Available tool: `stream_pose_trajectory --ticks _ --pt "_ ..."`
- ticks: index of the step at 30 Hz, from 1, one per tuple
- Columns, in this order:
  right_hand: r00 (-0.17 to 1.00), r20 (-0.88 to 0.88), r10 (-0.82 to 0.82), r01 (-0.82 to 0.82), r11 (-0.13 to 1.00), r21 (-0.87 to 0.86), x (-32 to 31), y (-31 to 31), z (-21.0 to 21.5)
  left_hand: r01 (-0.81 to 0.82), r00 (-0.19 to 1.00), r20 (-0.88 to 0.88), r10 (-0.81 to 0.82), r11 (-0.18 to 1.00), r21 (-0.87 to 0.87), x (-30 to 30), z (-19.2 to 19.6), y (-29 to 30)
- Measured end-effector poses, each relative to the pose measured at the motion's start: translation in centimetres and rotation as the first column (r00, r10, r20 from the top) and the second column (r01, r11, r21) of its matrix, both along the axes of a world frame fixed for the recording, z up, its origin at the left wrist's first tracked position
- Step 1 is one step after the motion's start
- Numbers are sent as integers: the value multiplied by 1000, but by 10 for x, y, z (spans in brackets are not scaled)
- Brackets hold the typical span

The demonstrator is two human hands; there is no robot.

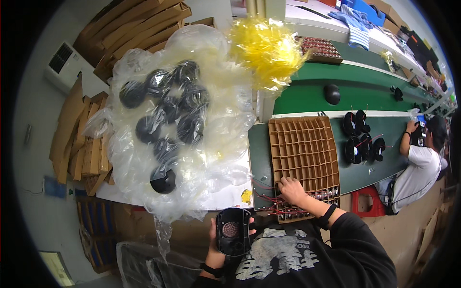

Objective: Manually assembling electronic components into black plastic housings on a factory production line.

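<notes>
My left hand [212, 236] is closed round the edges of a black plastic housing [232, 245], held in front of my body. A round, perforated, reddish patch shows in the middle of the housing. My right hand [292, 190] rests over the near-left cells of a cardboard divider tray [301, 158], its fingers bent downward; what the fingertips hold, if anything, is hidden. Beside that hand, red wires [271, 210] spill over the tray's left edge. Shiny metallic parts [327, 194] sit in the near rows of the tray.
Several black domes [163, 180] lie in and on clear plastic bags [126, 165] at left. Wired black housings [353, 150] stand right of the tray. A black dome [332, 94] sits on the green belt [307, 89]. A co-worker [422, 161] sits at far right by a red stool [367, 202].
</notes>
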State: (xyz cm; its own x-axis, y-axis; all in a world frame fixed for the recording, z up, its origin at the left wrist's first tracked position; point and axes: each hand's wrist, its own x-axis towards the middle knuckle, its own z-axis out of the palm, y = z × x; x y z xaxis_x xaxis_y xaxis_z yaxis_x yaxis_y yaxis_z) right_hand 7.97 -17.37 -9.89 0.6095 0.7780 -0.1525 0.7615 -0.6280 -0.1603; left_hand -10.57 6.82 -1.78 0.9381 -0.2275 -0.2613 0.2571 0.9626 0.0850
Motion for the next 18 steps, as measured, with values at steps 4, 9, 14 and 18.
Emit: stream_pose_trajectory --ticks 4,9,14,18 --pt "997 64 35 -28 994 -106 0 11 -2 -17 1000 -15 17 1000 -20 -5 -3 -6" --pt "995 59 76 -66 986 -153 5 11 -22 45 997 61 -49 997 69 -6 4 -10" --pt "987 146 63 -35 981 -188 -2 21 -26 31 999 32 -35 993 113 -10 7 -15" --pt "995 103 -9 27 985 -173 9 19 -14 61 997 38 -64 995 85 -10 2 -17"
